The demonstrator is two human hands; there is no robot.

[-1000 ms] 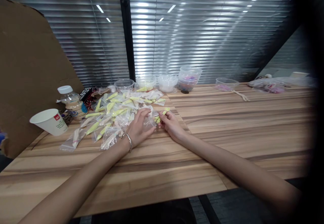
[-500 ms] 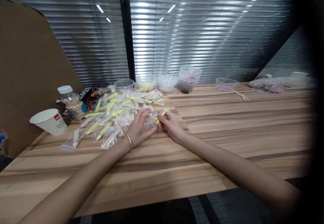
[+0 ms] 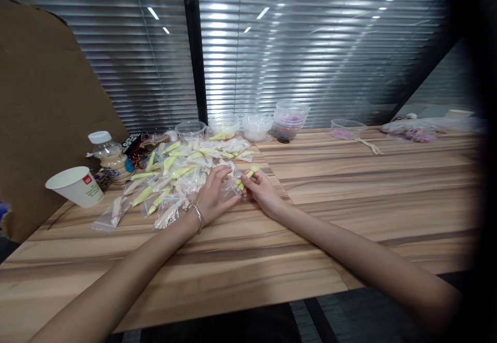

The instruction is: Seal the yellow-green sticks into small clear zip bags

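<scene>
My right hand [image 3: 264,193] pinches a small yellow bundle [image 3: 250,174] between thumb and fingers, near the middle of the wooden table. Just left of it, my left hand [image 3: 215,194] is curved at a clear plastic bag [image 3: 230,190], thumb and fingers apart. Whether its fingertips grip the bag cannot be made out. Beside and behind my left hand lies a pile of small clear bags with yellow pieces [image 3: 182,171] and pale pieces [image 3: 116,209] inside.
A paper cup [image 3: 75,187] and a bottle [image 3: 110,159] stand at the left by a cardboard sheet [image 3: 42,100]. Clear tubs [image 3: 291,120] line the back. Further right are a shallow container [image 3: 348,129], pale strips [image 3: 368,145] and a plastic bag [image 3: 419,130].
</scene>
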